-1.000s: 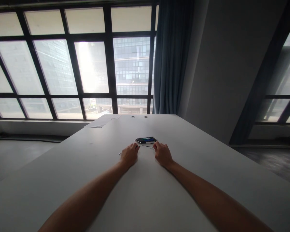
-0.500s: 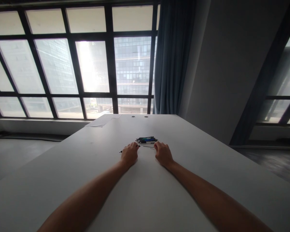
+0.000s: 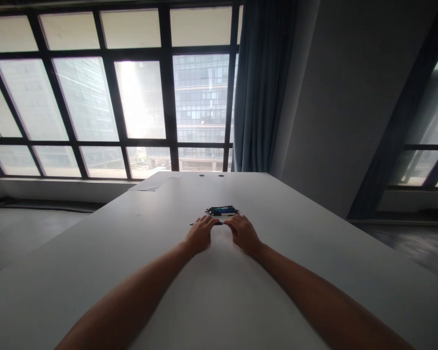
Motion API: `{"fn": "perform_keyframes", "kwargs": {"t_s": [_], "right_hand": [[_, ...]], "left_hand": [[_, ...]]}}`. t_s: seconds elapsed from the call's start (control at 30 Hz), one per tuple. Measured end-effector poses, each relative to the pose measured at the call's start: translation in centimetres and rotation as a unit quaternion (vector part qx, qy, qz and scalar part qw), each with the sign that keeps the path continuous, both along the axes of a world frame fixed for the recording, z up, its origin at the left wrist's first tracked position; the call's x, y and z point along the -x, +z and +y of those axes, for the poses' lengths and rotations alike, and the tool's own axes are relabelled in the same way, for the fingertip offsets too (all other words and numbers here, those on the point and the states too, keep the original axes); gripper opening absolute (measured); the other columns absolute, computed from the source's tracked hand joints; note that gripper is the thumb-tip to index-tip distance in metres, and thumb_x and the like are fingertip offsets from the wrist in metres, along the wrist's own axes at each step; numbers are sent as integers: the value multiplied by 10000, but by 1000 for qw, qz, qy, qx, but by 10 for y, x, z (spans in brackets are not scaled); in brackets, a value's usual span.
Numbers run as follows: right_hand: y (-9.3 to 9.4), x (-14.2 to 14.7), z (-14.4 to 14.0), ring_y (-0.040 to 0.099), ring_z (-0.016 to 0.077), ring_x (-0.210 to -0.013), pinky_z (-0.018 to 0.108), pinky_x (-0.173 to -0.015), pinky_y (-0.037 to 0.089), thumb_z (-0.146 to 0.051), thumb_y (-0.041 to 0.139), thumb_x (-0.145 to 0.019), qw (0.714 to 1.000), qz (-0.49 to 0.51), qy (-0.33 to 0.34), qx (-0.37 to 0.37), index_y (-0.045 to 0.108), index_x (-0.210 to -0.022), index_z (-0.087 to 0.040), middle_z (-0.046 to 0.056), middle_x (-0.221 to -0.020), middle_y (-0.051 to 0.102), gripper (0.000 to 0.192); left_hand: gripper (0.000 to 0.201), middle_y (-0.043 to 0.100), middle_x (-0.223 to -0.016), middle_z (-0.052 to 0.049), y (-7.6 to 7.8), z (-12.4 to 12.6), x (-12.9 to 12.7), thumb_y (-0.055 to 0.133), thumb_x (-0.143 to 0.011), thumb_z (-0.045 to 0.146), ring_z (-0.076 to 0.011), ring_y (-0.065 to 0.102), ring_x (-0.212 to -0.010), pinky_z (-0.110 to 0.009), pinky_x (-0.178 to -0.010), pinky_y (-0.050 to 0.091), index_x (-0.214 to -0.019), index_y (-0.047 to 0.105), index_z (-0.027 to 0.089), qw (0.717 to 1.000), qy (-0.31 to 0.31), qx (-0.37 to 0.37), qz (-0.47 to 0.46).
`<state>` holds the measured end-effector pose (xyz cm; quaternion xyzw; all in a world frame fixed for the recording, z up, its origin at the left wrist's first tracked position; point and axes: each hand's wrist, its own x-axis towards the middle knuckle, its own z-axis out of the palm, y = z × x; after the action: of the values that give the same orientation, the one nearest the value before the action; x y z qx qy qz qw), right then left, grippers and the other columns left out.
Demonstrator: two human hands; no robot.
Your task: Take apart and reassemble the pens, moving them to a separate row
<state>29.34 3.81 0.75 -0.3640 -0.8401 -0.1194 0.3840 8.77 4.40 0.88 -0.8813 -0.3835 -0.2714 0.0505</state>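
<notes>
Just in front of a pile of pens (image 3: 222, 211), my left hand (image 3: 200, 232) is closed around a dark pen (image 3: 218, 223) lying crosswise. The pen's thin left end pokes out beyond the hand. My right hand (image 3: 244, 232) is closed in a pinch at the pen's right end, fingertips almost against the left hand's. The thin refill seen in those right fingers a moment earlier is now hidden, apparently inside the barrel. Both hands rest low over the white table (image 3: 219, 291).
Sheets of paper (image 3: 151, 183) lie at the far left edge of the table. Two dark round holes (image 3: 211, 175) sit near its far edge. Beyond stand a large framed window (image 3: 142, 97) and a blue curtain (image 3: 258, 97).
My hands have drawn closer together. My left hand moved right with the pen, and the thin refill that spanned the gap no longer shows.
</notes>
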Motion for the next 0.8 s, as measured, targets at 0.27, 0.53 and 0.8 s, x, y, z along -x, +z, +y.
{"fn": "perform_keyframes", "kwargs": {"t_s": [0.27, 0.53, 0.8], "right_hand": [[-1, -1, 2, 561, 178, -787, 304, -790, 373, -293, 471, -951, 994, 60, -84, 23, 659, -914, -174, 60, -832, 660, 225], [-2, -1, 3, 541, 178, -824, 298, -771, 355, -279, 394, -974, 997, 30, -72, 26, 589, -844, -172, 59, -855, 627, 258], [-7, -2, 7, 540, 165, -752, 287, -727, 370, -179, 459, -911, 997, 60, -32, 28, 554, -841, -177, 43, -836, 611, 118]], "left_hand": [[503, 603, -1168, -86, -5, 3, 2, 389, -844, 67, -211, 542, -1083, -358, -922, 475, -1309, 495, 226, 999, -39, -3, -10], [565, 616, -1177, -68, -4, 1, 2, 411, -817, 61, -195, 609, -996, -335, -868, 514, -1339, 481, 267, 1000, -16, 6, 4], [603, 636, -1138, -56, -7, 4, 2, 442, -775, 36, -181, 623, -950, -313, -821, 532, -1330, 488, 265, 1000, -1, -23, 21]]}}
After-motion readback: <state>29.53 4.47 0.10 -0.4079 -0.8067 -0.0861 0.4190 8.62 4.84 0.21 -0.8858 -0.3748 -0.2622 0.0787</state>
